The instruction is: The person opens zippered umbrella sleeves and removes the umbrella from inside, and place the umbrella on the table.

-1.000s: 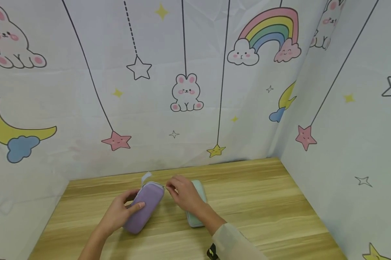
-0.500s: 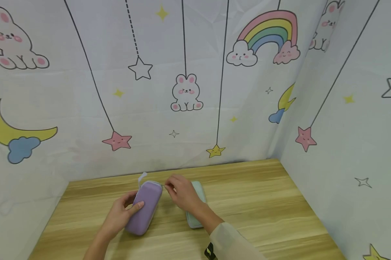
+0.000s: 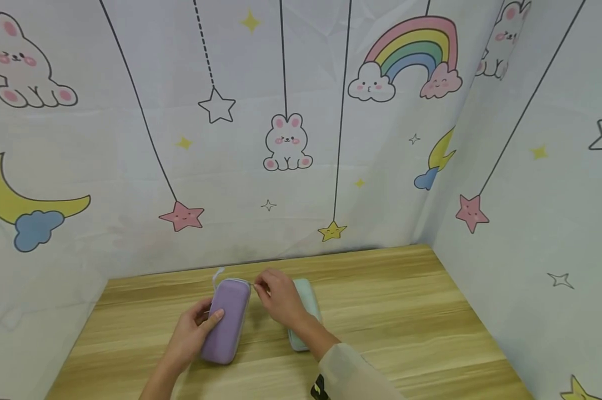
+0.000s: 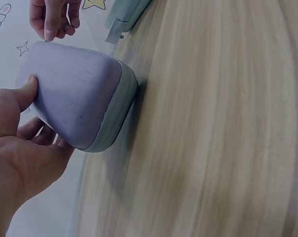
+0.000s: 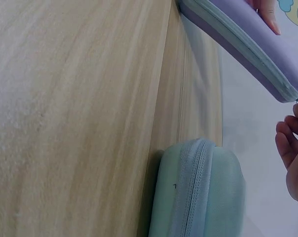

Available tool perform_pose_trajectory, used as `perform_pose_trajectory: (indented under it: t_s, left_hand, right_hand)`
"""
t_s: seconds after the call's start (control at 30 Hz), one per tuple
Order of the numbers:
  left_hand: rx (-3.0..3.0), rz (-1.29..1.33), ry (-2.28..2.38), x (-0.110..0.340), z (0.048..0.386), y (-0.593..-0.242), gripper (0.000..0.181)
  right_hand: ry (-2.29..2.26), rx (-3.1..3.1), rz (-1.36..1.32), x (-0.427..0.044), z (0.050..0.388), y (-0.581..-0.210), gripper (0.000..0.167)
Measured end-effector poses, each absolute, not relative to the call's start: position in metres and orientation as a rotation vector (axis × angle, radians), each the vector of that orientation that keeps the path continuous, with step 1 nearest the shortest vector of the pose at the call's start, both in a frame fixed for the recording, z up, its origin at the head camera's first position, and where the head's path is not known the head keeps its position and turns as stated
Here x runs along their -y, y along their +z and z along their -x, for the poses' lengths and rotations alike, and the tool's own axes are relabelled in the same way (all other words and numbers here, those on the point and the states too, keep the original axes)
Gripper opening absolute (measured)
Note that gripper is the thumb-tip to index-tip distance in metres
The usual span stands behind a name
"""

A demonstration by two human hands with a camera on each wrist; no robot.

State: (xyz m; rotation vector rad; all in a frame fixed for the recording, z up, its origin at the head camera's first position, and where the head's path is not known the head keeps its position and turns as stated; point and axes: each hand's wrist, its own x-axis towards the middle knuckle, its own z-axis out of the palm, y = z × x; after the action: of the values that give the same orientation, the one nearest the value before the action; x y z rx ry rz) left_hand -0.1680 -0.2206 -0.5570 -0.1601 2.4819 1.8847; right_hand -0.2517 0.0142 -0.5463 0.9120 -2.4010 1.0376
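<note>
A purple zippered case [image 3: 227, 322] is tilted up off the wooden table, its far end raised. My left hand [image 3: 190, 336] grips it from the left side, thumb across the top face and fingers underneath. At the case's far right corner, my right hand [image 3: 280, 297] pinches the small zipper pull [image 5: 297, 100] between thumb and fingertips. The zipper band [image 5: 247, 47] looks closed along the side that the right wrist view shows. A pale strap loop [image 3: 218, 273] sticks up at the far left corner. Partly beneath my right forearm lies a mint green zippered case [image 3: 306, 297].
The wood-grain table [image 3: 396, 311] ends at a white printed curtain [image 3: 241, 233] at the back and on the right. A black and yellow patch [image 3: 320, 387] shows near the right sleeve [image 3: 353, 369].
The purple case has turned more upright in my left hand, its near end shifting right. My right hand keeps its pinch at the corner and has barely moved.
</note>
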Motion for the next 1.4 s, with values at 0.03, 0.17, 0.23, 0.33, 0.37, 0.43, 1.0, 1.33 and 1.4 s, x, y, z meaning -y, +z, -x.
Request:
perform_pose_trajectory:
  t_s: [0.03,0.17,0.23,0.33,0.37,0.43,1.0,1.33,1.4]
  left_hand:
    - [-2.481,0.163,1.885,0.22,0.168,-0.557,0.06]
    - [-2.48,0.178,1.89,0.219,0.17,-0.558,0.062]
    - [-2.475,0.182,1.896,0.218,0.171,-0.559,0.065]
    - [-2.472,0.194,1.903,0.217,0.172,-0.561,0.067]
    - [-2.476,0.199,1.896,0.216,0.172,-0.562,0.067]
    - [-2.49,0.212,1.882,0.215,0.172,-0.562,0.065]
    - [-2.733,0.169,1.675,0.21,0.173,-0.572,0.066]
    - [-2.751,0.223,1.636,0.207,0.167,-0.571,0.066]
    - [-2.737,0.247,1.637,0.206,0.166,-0.571,0.066]
  right_hand:
    - [1.041,2.404,-0.907,-0.014,0.252,-0.547,0.005]
    - [1.043,2.397,-0.904,-0.012,0.254,-0.549,0.005]
    - [1.035,2.394,-0.904,-0.011,0.255,-0.55,0.005]
    - [1.029,2.391,-0.903,-0.01,0.255,-0.551,0.006]
    - [1.028,2.395,-0.903,-0.01,0.255,-0.551,0.006]
    - [1.021,2.415,-0.902,-0.009,0.255,-0.552,0.007]
    - [1.038,2.44,-0.815,-0.003,0.258,-0.557,0.006]
    - [1.016,2.464,-0.796,0.001,0.25,-0.564,0.008]
    - [1.01,2.477,-0.798,0.001,0.247,-0.567,0.009]
